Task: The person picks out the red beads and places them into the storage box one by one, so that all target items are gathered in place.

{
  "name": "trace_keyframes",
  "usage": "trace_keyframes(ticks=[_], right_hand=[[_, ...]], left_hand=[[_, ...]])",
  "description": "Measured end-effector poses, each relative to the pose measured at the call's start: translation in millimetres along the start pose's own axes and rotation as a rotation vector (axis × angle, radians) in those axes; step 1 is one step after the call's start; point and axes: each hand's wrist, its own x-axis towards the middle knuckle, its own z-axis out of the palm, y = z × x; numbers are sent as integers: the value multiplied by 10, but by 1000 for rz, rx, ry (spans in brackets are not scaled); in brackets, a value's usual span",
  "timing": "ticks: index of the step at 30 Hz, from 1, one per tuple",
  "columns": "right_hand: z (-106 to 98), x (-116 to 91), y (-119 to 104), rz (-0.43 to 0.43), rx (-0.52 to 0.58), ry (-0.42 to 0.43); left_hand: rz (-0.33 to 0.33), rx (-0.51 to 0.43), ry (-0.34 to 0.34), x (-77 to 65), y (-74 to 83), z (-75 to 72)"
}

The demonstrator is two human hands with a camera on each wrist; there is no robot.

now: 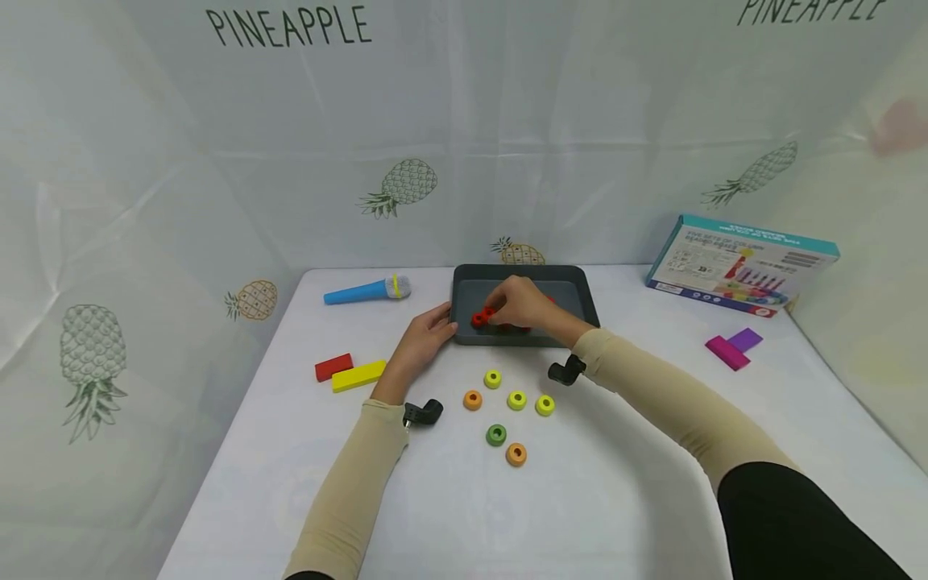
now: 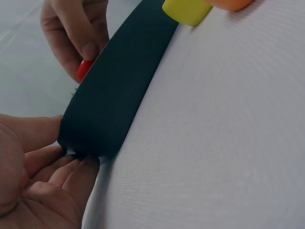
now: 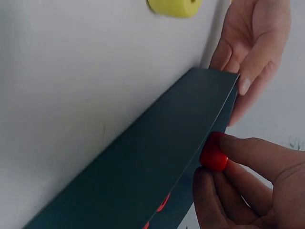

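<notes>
A dark grey rectangular tray lies at the far side of the table. My left hand holds its near left corner, thumb at the rim and fingers against the outer wall in the left wrist view. Over the tray, my right hand pinches a red ring-shaped bead between thumb and fingers, close to the inner wall. Other red beads are inside the tray, some partly hidden by the right hand. Yellow-green beads, orange beads and a green bead lie on the table in front.
A blue toy microphone lies left of the tray. Red and yellow blocks are near the left forearm. Magenta and purple blocks lie at the right, below a leaning printed box. A pineapple-print sheet hangs behind.
</notes>
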Motion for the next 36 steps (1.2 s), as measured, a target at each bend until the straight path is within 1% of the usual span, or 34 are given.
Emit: trace_keyframes(ticks=[6,10,16,20,25,32,36], right_hand=[[18,119,9,20,-24,8],[20,206,-35,45,-36,4],[26,357,-97,73,-50,-1],[47,427,-58,105,-44,0],[57,499,-3,114,-34,22],[94,556,29,114,-33,17],[134,573,47,119,-40,22]], left_hand=[[-4,15,7,-16,11,4],[-11,15,5,-14,3,-5],[0,-6,6,-20,13,-15],[-7,-5,-5,-11,19,-13],[-9,25,3,-4,47,-16],[-19,46,5,-17,66,-14],[-35,39,1,-36,62,-11]])
